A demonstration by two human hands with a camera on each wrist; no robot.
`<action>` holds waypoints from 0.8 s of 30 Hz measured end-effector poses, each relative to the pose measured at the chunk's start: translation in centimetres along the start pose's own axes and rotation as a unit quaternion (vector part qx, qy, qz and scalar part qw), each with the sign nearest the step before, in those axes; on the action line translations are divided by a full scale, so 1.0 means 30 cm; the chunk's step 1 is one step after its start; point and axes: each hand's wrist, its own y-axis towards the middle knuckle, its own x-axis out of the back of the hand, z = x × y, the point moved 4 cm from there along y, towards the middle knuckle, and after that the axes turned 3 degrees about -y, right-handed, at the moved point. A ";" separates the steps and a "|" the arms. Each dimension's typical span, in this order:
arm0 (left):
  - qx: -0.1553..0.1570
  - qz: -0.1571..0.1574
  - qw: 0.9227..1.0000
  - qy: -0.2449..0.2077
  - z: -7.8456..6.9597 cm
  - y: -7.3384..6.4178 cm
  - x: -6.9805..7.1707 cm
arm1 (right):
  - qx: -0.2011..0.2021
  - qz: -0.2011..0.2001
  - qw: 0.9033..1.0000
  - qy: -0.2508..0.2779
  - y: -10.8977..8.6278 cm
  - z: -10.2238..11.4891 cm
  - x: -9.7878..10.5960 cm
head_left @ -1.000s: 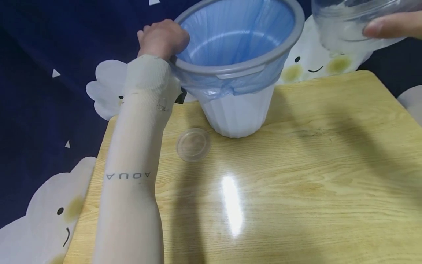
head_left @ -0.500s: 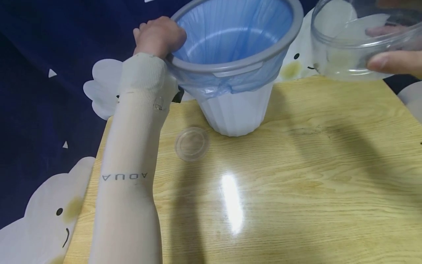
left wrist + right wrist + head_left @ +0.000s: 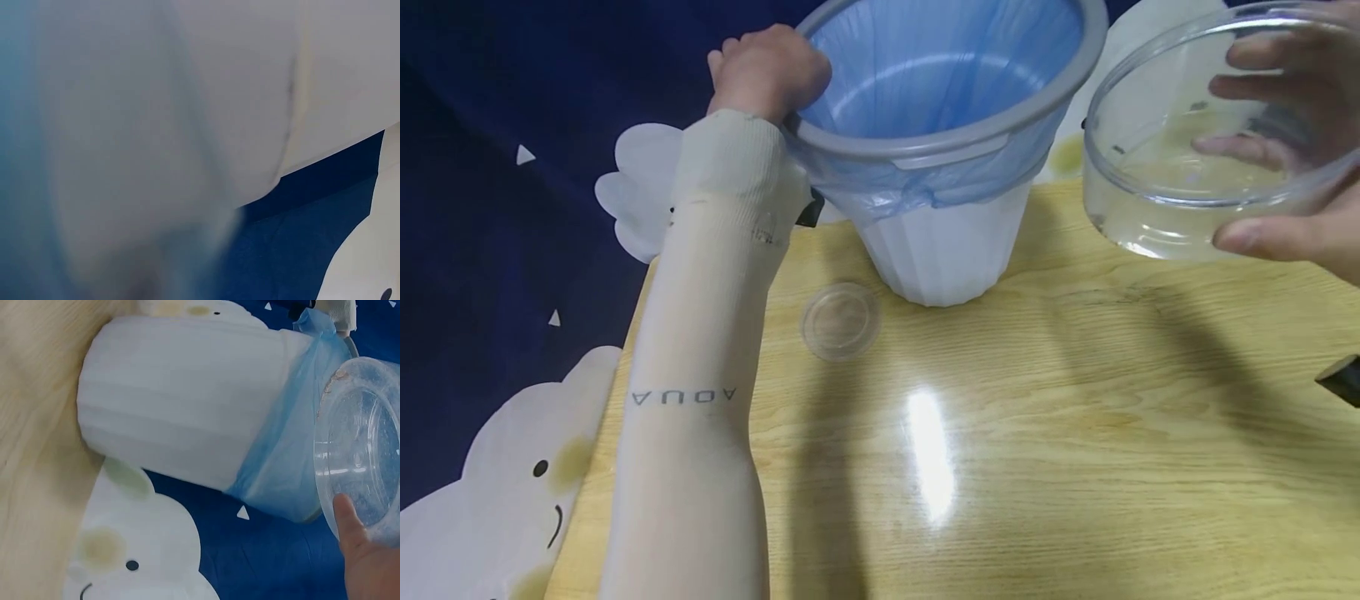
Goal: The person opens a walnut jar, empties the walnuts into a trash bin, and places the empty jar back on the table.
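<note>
My left hand [image 3: 769, 75] grips the left side of the grey rim of a white trash bin [image 3: 943, 258], which is lined with a blue plastic bag [image 3: 955, 92]. At the upper right, my right hand [image 3: 1292, 237] holds a clear round plastic tub [image 3: 1150, 221], thumb on the near side and fingers showing through behind. A few small dark specks show inside the tub. The right wrist view has my right thumb [image 3: 351, 528] against the tub [image 3: 325, 456], beside the bagged end of the bin. Blurred pale and blue surfaces fill most of the left wrist view.
The bin stands near the far edge of a wooden table [image 3: 1037, 467]. A clear round lid [image 3: 841, 322] lies flat left of its base. Behind hangs a dark blue cloth [image 3: 497, 275] with white clouds. A black piece [image 3: 1341, 381] juts in at the right edge.
The tub in my right hand has come down and farther into view, turning so its open top shows. My left hand stays on the bin rim.
</note>
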 end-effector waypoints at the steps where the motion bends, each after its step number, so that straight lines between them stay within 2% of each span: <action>1: 0.001 0.000 1.000 0.001 0.001 0.000 0.000 | 0.000 0.005 1.000 0.010 0.000 -0.005 -0.005; 2: 0.002 0.001 1.000 0.002 0.002 -0.001 0.000 | 0.000 0.011 1.000 0.017 -0.002 -0.010 -0.010; 7: 0.008 0.004 1.000 0.009 0.010 0.000 -0.002 | -0.003 0.033 0.998 -0.052 -0.027 -0.023 -0.040; 12: 0.002 0.001 1.000 0.016 0.012 0.001 0.000 | -0.009 0.064 0.996 -0.068 -0.063 -0.045 -0.077; 15: 0.001 -0.003 1.000 0.018 0.012 -0.006 0.002 | -0.010 0.081 0.995 -0.049 -0.092 -0.060 -0.101; 19: 0.006 -0.006 1.000 0.017 0.013 -0.015 0.000 | -0.008 0.093 0.995 0.037 -0.128 -0.081 -0.142; 24: 0.013 -0.006 1.000 0.024 0.007 -0.016 -0.002 | -0.001 0.113 0.989 0.100 -0.166 -0.101 -0.198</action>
